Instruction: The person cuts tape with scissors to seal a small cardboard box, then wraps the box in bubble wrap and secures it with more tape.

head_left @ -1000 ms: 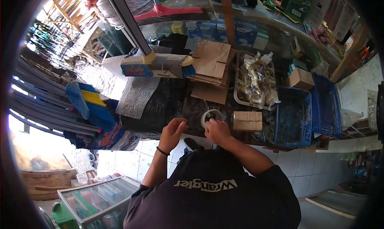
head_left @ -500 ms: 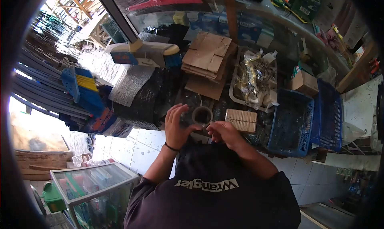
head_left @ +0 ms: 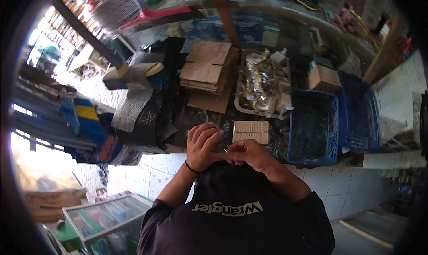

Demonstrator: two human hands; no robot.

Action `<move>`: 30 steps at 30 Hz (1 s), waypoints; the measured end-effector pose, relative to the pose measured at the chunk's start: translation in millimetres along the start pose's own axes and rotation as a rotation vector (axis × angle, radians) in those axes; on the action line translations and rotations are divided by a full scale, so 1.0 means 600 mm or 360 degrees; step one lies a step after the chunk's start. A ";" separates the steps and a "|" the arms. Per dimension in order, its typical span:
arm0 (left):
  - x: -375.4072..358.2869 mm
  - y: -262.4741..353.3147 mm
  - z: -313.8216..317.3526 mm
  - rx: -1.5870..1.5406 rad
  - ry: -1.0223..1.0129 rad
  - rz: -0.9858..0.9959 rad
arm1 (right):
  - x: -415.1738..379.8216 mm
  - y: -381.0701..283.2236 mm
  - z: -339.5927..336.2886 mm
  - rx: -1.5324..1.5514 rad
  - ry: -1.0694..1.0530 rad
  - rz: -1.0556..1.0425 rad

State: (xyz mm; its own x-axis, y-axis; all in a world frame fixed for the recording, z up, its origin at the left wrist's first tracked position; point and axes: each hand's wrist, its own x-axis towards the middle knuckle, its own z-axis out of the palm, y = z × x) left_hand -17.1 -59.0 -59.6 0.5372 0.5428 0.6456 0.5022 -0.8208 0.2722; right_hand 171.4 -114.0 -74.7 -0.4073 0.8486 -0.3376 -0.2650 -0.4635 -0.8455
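My left hand (head_left: 203, 147), with a dark band at the wrist, curls its fingers over a roll of tape that is almost wholly hidden behind them. Close against its thumb, my right hand (head_left: 252, 155) pinches finger and thumb together; a small pale glint shows at the tips, too small to name. Just beyond my right hand lies a small brown cardboard packet (head_left: 251, 132) with a line across its middle. Farther back, flat cardboard pieces (head_left: 207, 61) are stacked on the worktop.
A white tray (head_left: 238, 104) holds crinkly clear-wrapped items. Blue plastic baskets (head_left: 290, 141) stand to the right, with a small brown box (head_left: 324, 79) behind. Bubble wrap (head_left: 129, 114) and dark plastic lie at the left. A glass-topped cabinet (head_left: 107, 217) stands at lower left.
My left hand has turned, so its fingers now cover the tape roll that showed before. My right hand has come nearer to the left thumb. The view has shifted to the right.
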 end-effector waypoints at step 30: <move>-0.080 -0.020 0.166 -0.0205 -0.0858 -0.0568 | -0.061 0.101 -0.128 0.0401 0.1332 -0.0335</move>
State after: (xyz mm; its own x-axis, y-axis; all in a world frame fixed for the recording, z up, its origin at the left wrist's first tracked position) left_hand 18.4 -57.9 -164.9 0.6336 0.7713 0.0608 0.6455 -0.5703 0.5081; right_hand 237.6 -153.5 -145.1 0.4156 0.7845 -0.4602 -0.4863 -0.2359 -0.8413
